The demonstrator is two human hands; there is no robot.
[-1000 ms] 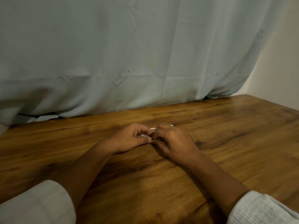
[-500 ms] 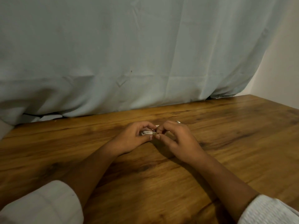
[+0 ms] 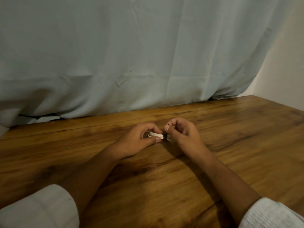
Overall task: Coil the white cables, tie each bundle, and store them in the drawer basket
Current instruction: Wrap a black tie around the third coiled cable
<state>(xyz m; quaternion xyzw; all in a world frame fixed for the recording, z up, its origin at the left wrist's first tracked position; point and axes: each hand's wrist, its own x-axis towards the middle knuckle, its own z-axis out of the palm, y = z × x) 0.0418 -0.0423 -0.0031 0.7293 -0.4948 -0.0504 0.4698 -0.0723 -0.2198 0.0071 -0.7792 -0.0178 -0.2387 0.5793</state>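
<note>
1. We are finding the white cable bundle [image 3: 155,135] low over the wooden table [image 3: 230,162], between the two hands and towards the far edge. Whether it is touching the wood, we cannot tell.
2. The left hand [image 3: 139,140] is gripping the bundle's left part. Its thumb is lying along the near side and its fingers are curling over the far side, covering that end of the strands.
3. A dark band [image 3: 165,137] is crossing the bundle beside the left thumb tip. It is too small for us to say what it is or whether it is fastened.
4. The right hand [image 3: 184,135] is sitting just right of the band with its fingers curled and the thumb and forefinger tips drawn close above it. We cannot tell whether they are pinching anything. The hand is hiding the bundle's right end, save for a small white piece.
5. Both white sleeves [image 3: 37,209] are being cut off by the lower frame edge.
6. A pale sheet [image 3: 131,55] is hanging behind the table and concealing everything beyond it. A dark cord [image 3: 28,116] is showing under its hem at the left.
</note>
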